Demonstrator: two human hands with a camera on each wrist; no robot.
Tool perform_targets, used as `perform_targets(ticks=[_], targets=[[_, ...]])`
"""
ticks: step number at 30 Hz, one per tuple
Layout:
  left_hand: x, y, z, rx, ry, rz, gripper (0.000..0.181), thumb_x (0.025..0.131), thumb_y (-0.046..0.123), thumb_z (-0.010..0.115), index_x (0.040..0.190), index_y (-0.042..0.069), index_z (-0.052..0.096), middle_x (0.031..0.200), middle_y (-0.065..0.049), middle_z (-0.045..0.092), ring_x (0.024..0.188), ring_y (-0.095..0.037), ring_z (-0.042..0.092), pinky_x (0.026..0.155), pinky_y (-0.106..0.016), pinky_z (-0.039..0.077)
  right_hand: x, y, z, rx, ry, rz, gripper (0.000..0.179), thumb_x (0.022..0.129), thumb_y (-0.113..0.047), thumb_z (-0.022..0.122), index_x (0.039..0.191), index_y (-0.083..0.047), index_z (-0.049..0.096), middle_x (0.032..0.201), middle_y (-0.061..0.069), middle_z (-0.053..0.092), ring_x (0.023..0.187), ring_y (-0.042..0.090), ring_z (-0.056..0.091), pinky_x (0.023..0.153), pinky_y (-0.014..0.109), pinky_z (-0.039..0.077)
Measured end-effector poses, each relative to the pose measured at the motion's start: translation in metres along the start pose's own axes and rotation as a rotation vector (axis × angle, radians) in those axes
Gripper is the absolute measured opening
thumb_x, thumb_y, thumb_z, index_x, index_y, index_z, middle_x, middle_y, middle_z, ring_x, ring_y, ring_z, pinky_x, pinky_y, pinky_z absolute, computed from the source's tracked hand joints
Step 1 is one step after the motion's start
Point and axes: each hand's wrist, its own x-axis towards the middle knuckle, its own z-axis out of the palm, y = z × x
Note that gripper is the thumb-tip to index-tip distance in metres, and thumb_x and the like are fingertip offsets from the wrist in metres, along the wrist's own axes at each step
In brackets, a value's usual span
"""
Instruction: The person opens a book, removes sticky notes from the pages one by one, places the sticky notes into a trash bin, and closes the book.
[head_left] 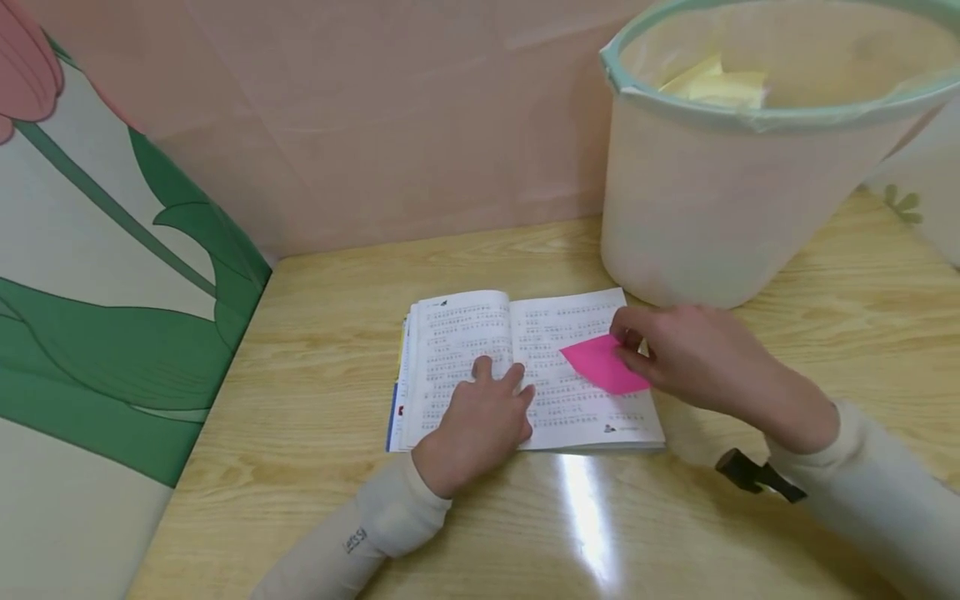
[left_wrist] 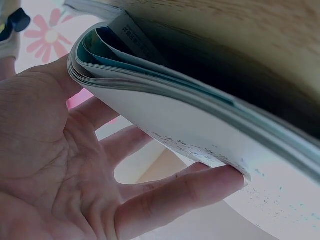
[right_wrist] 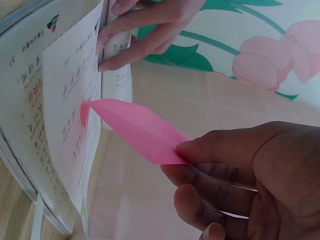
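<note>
An open book (head_left: 540,317) with printed pages lies on the wooden table. Across its lower middle, near the spine, my left hand (head_left: 480,421) rests with fingers spread. In the left wrist view, the left fingertips (left_wrist: 232,176) press on the page. Over the right-hand page, my right hand (head_left: 697,358) pinches a bright pink sticky note (head_left: 596,364) between thumb and fingers. The right wrist view shows the note (right_wrist: 132,125) slightly bent, its far corner right at a page (right_wrist: 75,95) that bows up from the pages under it.
Behind the book, to the right, stands a pale waste bin (head_left: 697,200) with a green rim and a liner. Crumpled yellow paper (head_left: 723,87) shows inside it. A flower-patterned panel (head_left: 112,333) borders the table on the left, and a pink wall (head_left: 390,125) rises behind.
</note>
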Motion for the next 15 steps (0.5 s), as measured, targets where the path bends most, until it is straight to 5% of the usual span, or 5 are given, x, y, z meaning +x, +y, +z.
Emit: perform_targets(ticks=[15], targets=[[0.0, -0.001, 0.0, -0.038, -0.004, -0.011, 0.045, 0.098, 0.04, 0.058, 0.14, 0.023, 0.059, 0.146, -0.003, 0.049, 0.111, -0.034, 0.047, 0.052, -0.031, 0.048, -0.002, 0.013, -0.024, -0.006, 0.034, 0.052, 0.011, 0.085, -0.018, 0.075, 0.092, -0.022, 0.068, 0.074, -0.01, 0.066, 0.062, 0.008, 0.054, 0.052, 0.028, 0.039]])
